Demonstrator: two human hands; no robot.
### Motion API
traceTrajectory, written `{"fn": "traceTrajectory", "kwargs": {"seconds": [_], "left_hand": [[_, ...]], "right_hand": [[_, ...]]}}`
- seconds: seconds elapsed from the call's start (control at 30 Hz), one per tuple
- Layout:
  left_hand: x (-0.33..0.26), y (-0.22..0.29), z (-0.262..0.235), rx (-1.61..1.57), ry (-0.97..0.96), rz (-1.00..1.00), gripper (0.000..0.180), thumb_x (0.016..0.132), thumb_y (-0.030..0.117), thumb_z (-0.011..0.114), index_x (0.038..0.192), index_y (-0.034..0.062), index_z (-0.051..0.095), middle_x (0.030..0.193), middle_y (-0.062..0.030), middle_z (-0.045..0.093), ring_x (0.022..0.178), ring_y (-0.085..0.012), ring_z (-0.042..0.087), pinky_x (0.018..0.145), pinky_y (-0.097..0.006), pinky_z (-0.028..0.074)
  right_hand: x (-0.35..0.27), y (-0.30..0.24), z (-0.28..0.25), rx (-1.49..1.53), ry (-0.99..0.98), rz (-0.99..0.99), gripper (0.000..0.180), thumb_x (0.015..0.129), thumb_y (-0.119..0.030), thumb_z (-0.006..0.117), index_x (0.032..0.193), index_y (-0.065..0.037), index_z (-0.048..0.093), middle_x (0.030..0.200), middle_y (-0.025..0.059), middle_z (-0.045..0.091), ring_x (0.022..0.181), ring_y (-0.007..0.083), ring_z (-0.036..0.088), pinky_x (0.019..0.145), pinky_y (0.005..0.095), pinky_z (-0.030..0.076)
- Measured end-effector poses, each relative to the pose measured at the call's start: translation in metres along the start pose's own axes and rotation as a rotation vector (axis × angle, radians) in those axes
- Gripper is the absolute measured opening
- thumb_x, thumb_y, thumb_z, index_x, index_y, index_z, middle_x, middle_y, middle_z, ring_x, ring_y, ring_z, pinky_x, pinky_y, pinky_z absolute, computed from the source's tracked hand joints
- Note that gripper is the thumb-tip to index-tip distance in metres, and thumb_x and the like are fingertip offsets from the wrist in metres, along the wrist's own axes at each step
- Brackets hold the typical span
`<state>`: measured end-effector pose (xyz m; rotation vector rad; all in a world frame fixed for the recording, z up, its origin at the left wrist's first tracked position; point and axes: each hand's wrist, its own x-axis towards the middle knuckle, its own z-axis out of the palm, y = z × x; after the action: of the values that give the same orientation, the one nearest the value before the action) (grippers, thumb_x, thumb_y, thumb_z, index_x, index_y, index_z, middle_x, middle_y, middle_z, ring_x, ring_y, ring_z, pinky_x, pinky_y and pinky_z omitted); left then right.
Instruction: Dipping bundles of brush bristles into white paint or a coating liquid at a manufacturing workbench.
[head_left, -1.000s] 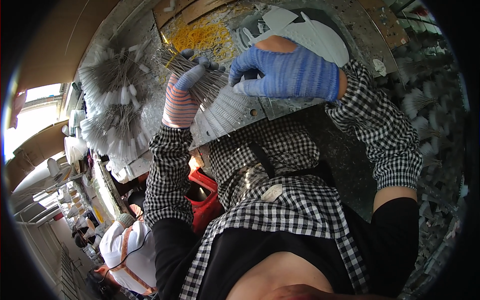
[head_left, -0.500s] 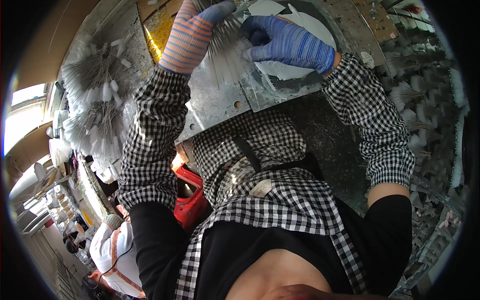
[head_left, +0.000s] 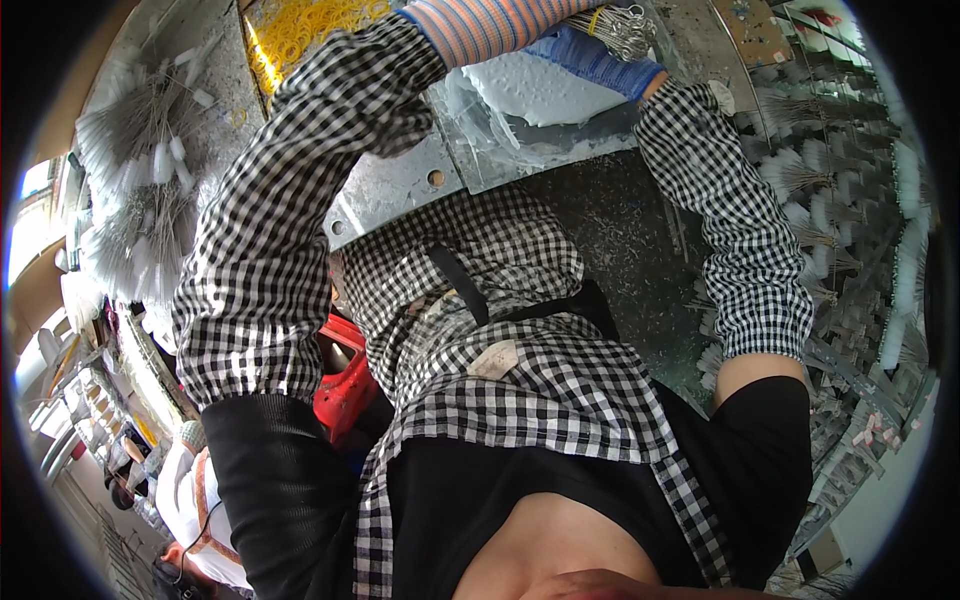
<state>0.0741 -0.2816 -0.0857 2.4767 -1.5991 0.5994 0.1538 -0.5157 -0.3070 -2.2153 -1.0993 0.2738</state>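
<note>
At the top edge, my left hand [head_left: 490, 28], in an orange-and-blue striped knit glove, reaches across to the right. Its fingers run up against the picture's edge, so their grip is hidden. My right hand [head_left: 595, 62], in a blue knit glove, is closed around a bundle of thin wire brushes [head_left: 628, 34]. The twisted, looped wire ends point to the right, and a yellow rubber band [head_left: 595, 20] lies around the wires. The brushes' bristle ends are out of sight. Below both hands, a whitish slab [head_left: 550, 88] lies on the metal worktop [head_left: 390, 190].
Loose yellow rubber bands [head_left: 310, 30] fill a tray at the upper left. Bundles of white-tipped wire brushes [head_left: 150, 140] lie at the left, and many more brushes [head_left: 830, 200] at the right. A red plastic stool [head_left: 345, 375] stands beside me. Another person [head_left: 190, 500] is at lower left.
Both hands have moved up and my left hand has swung right, over the right one. The brush bundle has shifted right, with its looped ends now showing by the right hand.
</note>
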Motion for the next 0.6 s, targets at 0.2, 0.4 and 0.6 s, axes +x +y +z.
{"fn": "traceTrajectory", "kwargs": {"seconds": [0.2,0.4,0.6], "left_hand": [[-0.036,-0.007,0.009,-0.068,0.018,-0.067,0.038,0.078,0.017,0.075,0.114,0.0156,0.062,0.101,-0.0082,0.065,0.103,-0.0312,0.065,0.092,-0.043,0.049],[-0.015,-0.009,0.02,-0.112,-0.059,-0.085,0.049,0.076,0.022,0.078,0.121,0.014,0.059,0.105,-0.0094,0.065,0.104,-0.0319,0.065,0.093,-0.045,0.049],[-0.017,-0.013,0.02,-0.112,0.02,-0.076,0.051,0.077,0.022,0.078,0.123,0.0127,0.058,0.105,-0.0102,0.065,0.104,-0.0327,0.065,0.091,-0.045,0.049]], "right_hand": [[0.026,-0.143,0.0,-0.278,0.256,-0.026,0.042,0.096,-0.039,0.062,0.126,-0.011,0.065,0.128,0.0123,0.066,0.118,0.0285,0.062,0.1,0.043,0.05],[0.003,-0.115,-0.001,-0.455,0.331,-0.04,0.043,0.089,-0.038,0.069,0.123,-0.011,0.067,0.125,0.0133,0.068,0.116,0.0304,0.063,0.099,0.0447,0.05],[0.014,-0.125,-0.002,-0.22,0.045,0.499,0.052,0.096,-0.06,0.059,0.13,-0.021,0.068,0.125,0.0062,0.071,0.111,0.0245,0.069,0.1,0.0383,0.055]]}}
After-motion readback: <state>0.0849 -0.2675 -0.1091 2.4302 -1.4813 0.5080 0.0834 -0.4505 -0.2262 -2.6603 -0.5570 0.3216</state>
